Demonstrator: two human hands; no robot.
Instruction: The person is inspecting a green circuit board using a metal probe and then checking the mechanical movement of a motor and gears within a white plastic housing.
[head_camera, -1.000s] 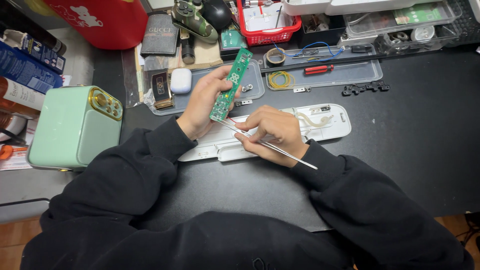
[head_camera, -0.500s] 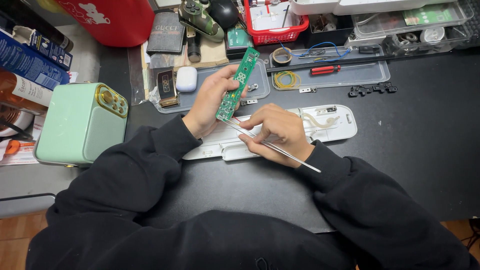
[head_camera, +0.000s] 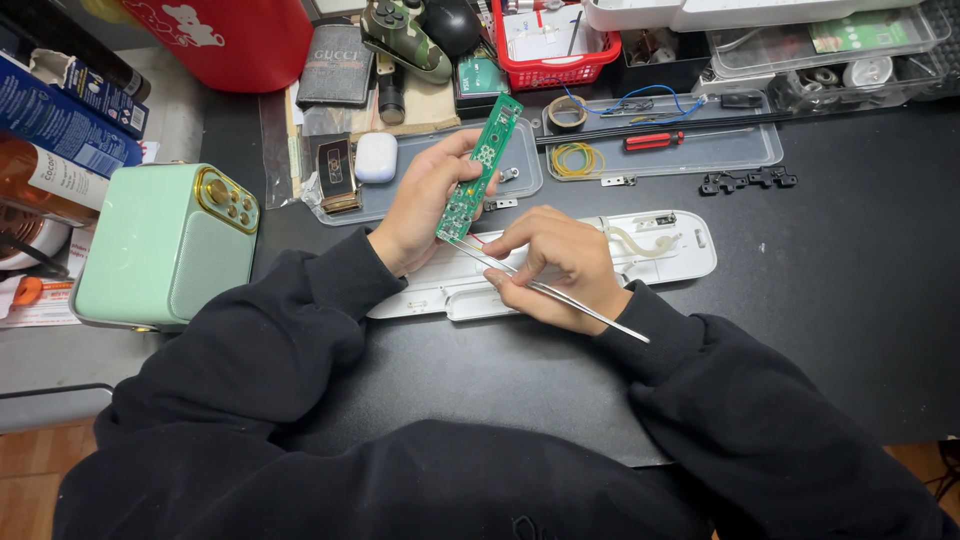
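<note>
My left hand (head_camera: 425, 205) holds a long narrow green circuit board (head_camera: 480, 168), tilted with its far end pointing up and right. Metal tweezers (head_camera: 560, 295) are pinched in my right hand (head_camera: 560, 270), their tips touching the board's lower end. Both hands hover over a long white plastic housing (head_camera: 670, 250) lying open on the black table; a pale curled strip lies in its right end.
A mint-green box with gold buttons (head_camera: 165, 245) stands at the left. Clear trays (head_camera: 700, 150) behind hold a red screwdriver (head_camera: 655, 140), rubber bands, tape and a white earbud case (head_camera: 376, 157). A red basket (head_camera: 550, 40), red container and small black clips (head_camera: 745, 181) sit farther back.
The view has shifted slightly. My hands keep the same grips, with the tweezers still at the board's lower end.
</note>
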